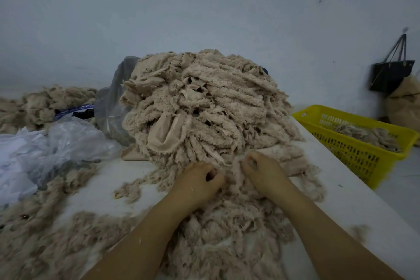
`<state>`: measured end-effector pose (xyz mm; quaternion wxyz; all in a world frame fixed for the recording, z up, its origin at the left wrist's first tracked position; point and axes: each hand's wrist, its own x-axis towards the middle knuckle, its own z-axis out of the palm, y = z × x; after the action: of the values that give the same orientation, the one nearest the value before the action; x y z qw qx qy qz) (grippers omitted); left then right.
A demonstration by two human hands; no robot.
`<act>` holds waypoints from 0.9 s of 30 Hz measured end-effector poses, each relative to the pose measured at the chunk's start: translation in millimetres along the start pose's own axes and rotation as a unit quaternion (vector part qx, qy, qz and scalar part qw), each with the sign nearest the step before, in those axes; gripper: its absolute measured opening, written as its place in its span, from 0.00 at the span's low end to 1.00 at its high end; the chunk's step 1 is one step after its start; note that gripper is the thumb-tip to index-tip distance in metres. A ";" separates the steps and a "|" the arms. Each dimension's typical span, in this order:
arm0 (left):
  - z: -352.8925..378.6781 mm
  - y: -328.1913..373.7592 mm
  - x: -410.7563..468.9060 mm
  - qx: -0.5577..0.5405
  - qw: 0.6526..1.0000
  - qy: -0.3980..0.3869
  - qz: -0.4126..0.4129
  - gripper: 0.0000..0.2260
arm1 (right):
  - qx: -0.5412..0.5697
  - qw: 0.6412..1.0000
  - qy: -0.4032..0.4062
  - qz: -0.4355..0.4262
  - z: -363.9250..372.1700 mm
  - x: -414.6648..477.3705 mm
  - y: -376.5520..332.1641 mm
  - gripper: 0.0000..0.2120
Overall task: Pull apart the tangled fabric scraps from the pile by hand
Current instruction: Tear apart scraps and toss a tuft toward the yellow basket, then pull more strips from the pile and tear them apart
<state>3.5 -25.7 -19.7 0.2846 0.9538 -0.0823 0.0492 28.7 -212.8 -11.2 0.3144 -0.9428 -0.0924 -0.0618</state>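
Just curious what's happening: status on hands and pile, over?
Left hand, right hand both pinching scraps. Fabric pile tall, tangled, hands at its near edge. Plastic bags left, yellow basket right, clear of hands.

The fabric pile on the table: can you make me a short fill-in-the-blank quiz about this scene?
The slotted basket beside the table is ____.
The left hand and right hand both grip scraps at the foot of the fabric pile; the one nearer the basket is the ____.
On the wall at far right hangs a black ____.
Missing words: yellow; right; bag.
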 end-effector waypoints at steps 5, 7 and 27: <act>-9.4 13.6 -4.9 -0.163 0.978 0.107 0.075 0.11 | 0.279 0.941 0.156 -0.113 -24.1 -14.3 -22.3 0.12; -13.0 24.5 -10.2 -0.282 0.953 0.071 0.087 0.14 | 0.281 0.938 0.135 -0.155 -23.1 -18.4 -33.9 0.14; 0.3 13.1 -3.1 -0.244 0.968 -0.050 0.039 0.17 | 0.674 0.705 0.160 0.153 -35.7 9.6 19.8 0.28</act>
<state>-1.9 -36.3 -13.4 0.5017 0.8530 -0.1434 -0.0086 40.3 -248.6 7.4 0.8809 -0.4575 0.0877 -0.0837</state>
